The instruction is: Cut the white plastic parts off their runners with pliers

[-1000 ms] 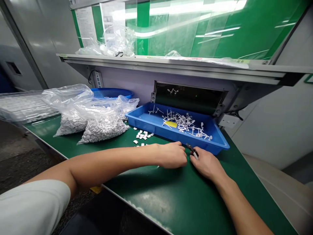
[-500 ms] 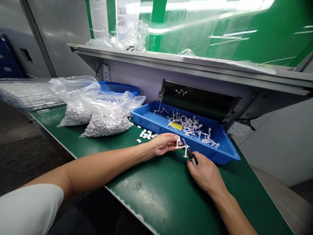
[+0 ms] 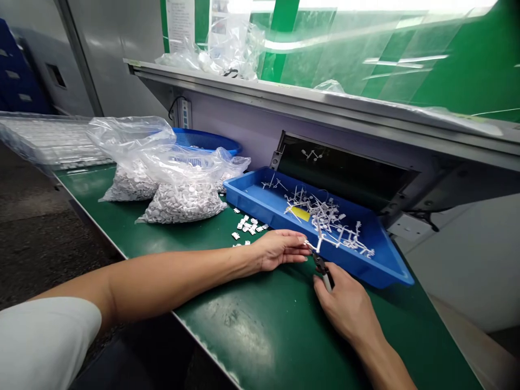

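White plastic makes up the branched piece (image 3: 319,245), just right of the frame's centre, in front of the blue tray (image 3: 260,208). The left hand (image 3: 280,250) pinches its near end between thumb and fingers, palm partly turned up. The right hand (image 3: 347,298), lower right of centre, is wrapped around the cutters (image 3: 320,264), whose dark tips point up at the branches; whether they touch the plastic is too small to tell.

To do this well, I would pinch close to the spot being cut, so the thin arm cannot flex, and turn the piece with the left hand rather than twisting the cutters. The blades should sit flush at the joint, clear of the left fingertips, before any squeeze. Working low over the green counter (image 3: 260,336) seems wise: a snipped bit might otherwise spring off among the loose white pieces (image 3: 246,223), left of the hands.
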Demonstrator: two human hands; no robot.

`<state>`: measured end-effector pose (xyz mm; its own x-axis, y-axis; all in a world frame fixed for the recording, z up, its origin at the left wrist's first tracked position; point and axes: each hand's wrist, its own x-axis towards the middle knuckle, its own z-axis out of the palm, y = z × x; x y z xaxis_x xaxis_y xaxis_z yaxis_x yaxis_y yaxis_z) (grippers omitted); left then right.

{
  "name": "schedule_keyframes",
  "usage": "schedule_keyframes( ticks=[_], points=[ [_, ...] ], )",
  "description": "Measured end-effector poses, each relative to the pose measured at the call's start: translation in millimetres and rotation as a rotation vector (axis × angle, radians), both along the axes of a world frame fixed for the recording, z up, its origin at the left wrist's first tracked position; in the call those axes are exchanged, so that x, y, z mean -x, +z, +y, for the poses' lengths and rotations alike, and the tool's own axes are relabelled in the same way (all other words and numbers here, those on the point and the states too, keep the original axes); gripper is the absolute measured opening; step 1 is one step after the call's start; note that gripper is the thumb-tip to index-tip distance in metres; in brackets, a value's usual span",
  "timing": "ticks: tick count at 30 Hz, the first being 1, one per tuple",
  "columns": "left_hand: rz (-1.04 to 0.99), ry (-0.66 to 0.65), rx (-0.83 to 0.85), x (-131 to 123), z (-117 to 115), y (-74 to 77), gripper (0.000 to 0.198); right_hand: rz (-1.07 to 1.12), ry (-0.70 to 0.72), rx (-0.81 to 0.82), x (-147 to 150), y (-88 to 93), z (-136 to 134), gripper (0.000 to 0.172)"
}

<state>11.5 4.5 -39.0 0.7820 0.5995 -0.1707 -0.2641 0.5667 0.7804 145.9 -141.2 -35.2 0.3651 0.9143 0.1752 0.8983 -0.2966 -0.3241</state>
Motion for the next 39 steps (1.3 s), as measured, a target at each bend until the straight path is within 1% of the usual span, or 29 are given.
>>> schedule_keyframes(
  ticks=[4, 7, 10, 13, 15, 20, 24, 28, 32, 39],
  points=[
    [0.015, -0.034, 0.006, 0.0, -7.3, -5.8, 0.028, -0.006, -0.01, -0.017, 0.6, 0.9, 0.2, 0.013],
    [-0.001, -0.045, -0.045, -1.6, -11.0, -9.0, 0.033, -0.018, -0.027, -0.028, 0.9, 1.8, -0.7, 0.014],
    [0.009, -0.003, -0.127, -3.5, -12.5, -8.9, 0.036, -0.03, -0.036, -0.034, 1.6, 2.6, -1.5, 0.014],
    [-0.017, 0.037, -0.136, -4.6, -13.8, -6.4, 0.039, -0.041, -0.029, -0.032, 2.6, 2.9, -1.5, 0.014],
    [-0.038, 0.033, -0.142, -4.7, -14.9, -5.3, 0.041, -0.039, -0.023, -0.038, 3.0, 2.9, -1.1, 0.014],
    [-0.064, -0.015, -0.189, -4.0, -16.2, -5.0, 0.042, -0.016, -0.02, -0.069, 1.4, 2.4, -0.5, 0.015],
    [-0.065, -0.025, -0.194, -2.9, -16.8, -4.2, 0.045, -0.003, -0.014, -0.074, -0.2, 1.6, -0.9, 0.016],
    [-0.084, -0.056, -0.189, -3.2, -16.8, -4.9, 0.043, 0.01, 0.004, -0.111, 0.2, 1.9, -1.5, 0.016],
    [-0.1, -0.046, -0.16, -4.7, -16.0, -6.5, 0.042, 0.023, 0.009, -0.127, 0.4, 2.3, -1.7, 0.016],
    [-0.106, -0.068, -0.188, -3.6, -16.6, -6.1, 0.043, 0.021, 0.032, -0.138, 0.2, 2.0, -1.1, 0.017]
  ],
)
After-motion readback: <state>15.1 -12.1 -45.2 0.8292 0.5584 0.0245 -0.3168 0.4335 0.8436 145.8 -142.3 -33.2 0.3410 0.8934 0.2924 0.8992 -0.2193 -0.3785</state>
